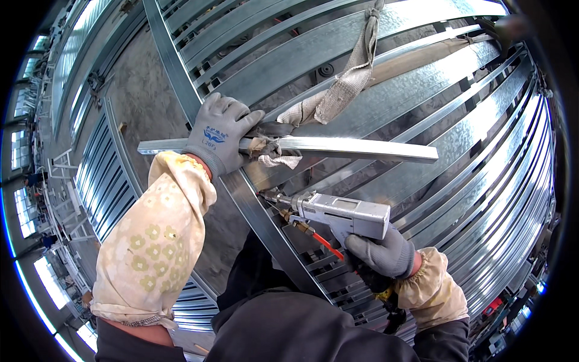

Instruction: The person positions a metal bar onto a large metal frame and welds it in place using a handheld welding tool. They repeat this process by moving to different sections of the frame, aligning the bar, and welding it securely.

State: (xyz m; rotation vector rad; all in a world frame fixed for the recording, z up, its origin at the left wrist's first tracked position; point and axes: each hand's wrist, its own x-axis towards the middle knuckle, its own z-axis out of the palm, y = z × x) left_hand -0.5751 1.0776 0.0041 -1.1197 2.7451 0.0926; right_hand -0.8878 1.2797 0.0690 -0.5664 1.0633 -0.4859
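Left hand (222, 130): over bar (356, 148), grip unclear; glove (204, 149), blue print. Right hand (386, 250): closed round gun (347, 212), nose at frame (254, 212) edge.

Metal bar (356, 148) (smooth, glossy)

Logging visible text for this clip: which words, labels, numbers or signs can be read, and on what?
Left glove: blue print on the back, a wing-like emblem between two short lines of characters; wording not copied out.
Gray tool: pale panel on its side, nothing legible.
No other text can be made out.
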